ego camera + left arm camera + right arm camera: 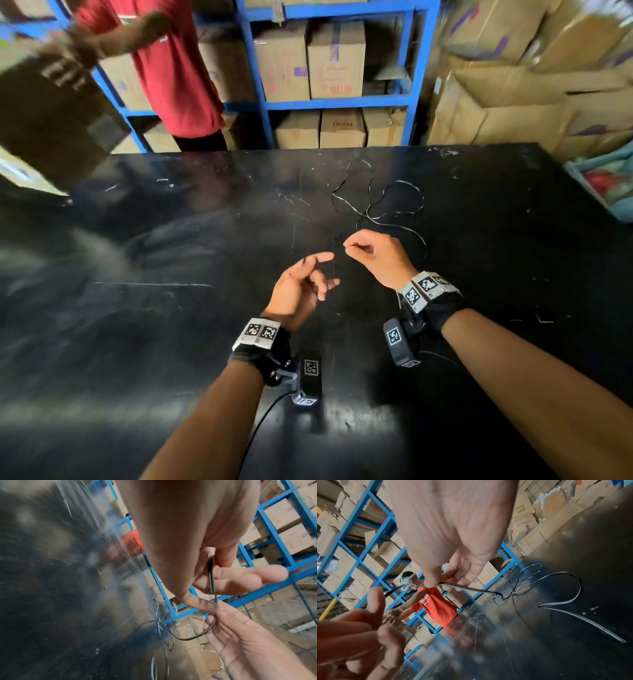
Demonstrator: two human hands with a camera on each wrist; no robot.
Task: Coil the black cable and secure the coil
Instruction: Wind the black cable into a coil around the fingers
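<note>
Coiling has barely begun. The right hand pinches the cable near one end, and the left hand, at its 8 o'clock, has that end tucked between loosely curled fingers. No coil shows. Nearly all the cable lies in loose, tangled loops on the worktop at 12 o'clock of the hands, still to be gathered, wound and secured.
</note>
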